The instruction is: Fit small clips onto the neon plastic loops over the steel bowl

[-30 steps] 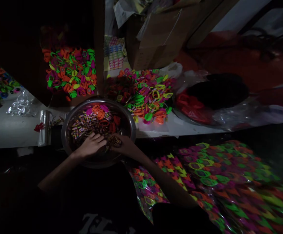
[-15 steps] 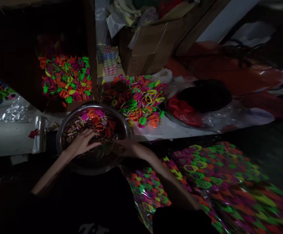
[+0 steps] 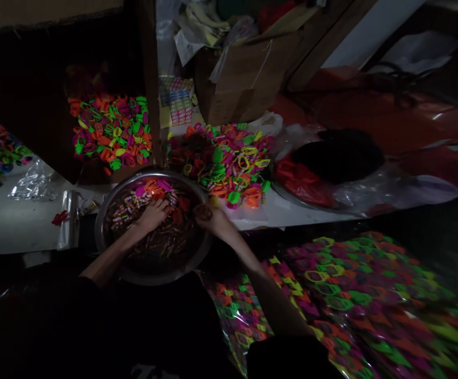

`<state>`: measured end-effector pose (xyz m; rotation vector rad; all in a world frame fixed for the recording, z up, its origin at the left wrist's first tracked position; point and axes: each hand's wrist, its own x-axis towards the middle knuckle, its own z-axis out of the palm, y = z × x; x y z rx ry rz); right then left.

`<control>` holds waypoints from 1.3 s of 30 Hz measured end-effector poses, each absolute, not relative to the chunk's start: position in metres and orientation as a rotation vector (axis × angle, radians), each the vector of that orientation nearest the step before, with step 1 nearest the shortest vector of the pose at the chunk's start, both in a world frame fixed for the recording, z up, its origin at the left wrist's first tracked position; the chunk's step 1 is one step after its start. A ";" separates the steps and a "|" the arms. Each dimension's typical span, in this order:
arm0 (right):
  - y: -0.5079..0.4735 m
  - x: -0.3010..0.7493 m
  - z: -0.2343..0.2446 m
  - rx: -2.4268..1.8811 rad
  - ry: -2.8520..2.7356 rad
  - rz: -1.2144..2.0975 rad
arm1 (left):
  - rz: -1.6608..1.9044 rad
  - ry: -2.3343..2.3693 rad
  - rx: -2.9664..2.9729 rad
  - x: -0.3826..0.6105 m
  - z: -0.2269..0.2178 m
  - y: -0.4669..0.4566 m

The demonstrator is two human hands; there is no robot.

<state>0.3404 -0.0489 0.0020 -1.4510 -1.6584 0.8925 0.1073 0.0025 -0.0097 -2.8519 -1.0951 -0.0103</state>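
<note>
A round metal bowl [image 3: 106, 197] holds many small patterned sticks, like wrapped candy rolls [image 3: 128, 210], with orange and magenta plastic pieces [image 3: 152, 188] at its far side. My left hand [image 3: 155, 213] reaches into the bowl, fingers bent down onto the pile beside the orange pieces. Whatever its fingertips pinch is hidden. At the bowl's right rim is my right hand [image 3: 214, 220], its fingers curled closed. Something dark and brownish shows at those fingers, too dim to name. Just beyond lies a heap of neon plastic pieces, some like toy watches [image 3: 246, 163], mixed with patterned sticks.
A large carton on its side [image 3: 145, 105] holds more neon pieces [image 3: 114, 134]. Behind the heap stands an open cardboard box [image 3: 244, 79]. Right of it are a tray with a red bag [image 3: 303, 181] and clear plastic. Bagged rows of neon pieces [image 3: 355, 273] lie at lower right.
My left hand has moved right and farther into the bowl, toward the orange pieces. My right hand has shifted from inside the bowl out to its right rim. The green piece between them is gone from view.
</note>
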 end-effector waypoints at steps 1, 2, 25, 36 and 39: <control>-0.050 0.334 0.001 -1.449 -1.670 0.890 | -0.002 -1.075 -2.854 0.111 -0.012 0.004; -0.050 0.328 0.001 -1.458 -1.673 0.885 | 0.001 -1.068 -2.854 0.114 -0.013 0.005; -0.071 0.309 0.021 -1.411 -1.864 0.754 | -0.579 -1.385 -2.926 0.096 0.015 -0.021; -0.089 0.295 0.048 -1.237 -2.067 0.587 | -0.637 -1.161 -2.819 0.087 0.056 -0.059; -0.092 0.294 0.052 -1.224 -2.120 0.566 | -0.625 -1.134 -2.787 0.086 0.058 -0.062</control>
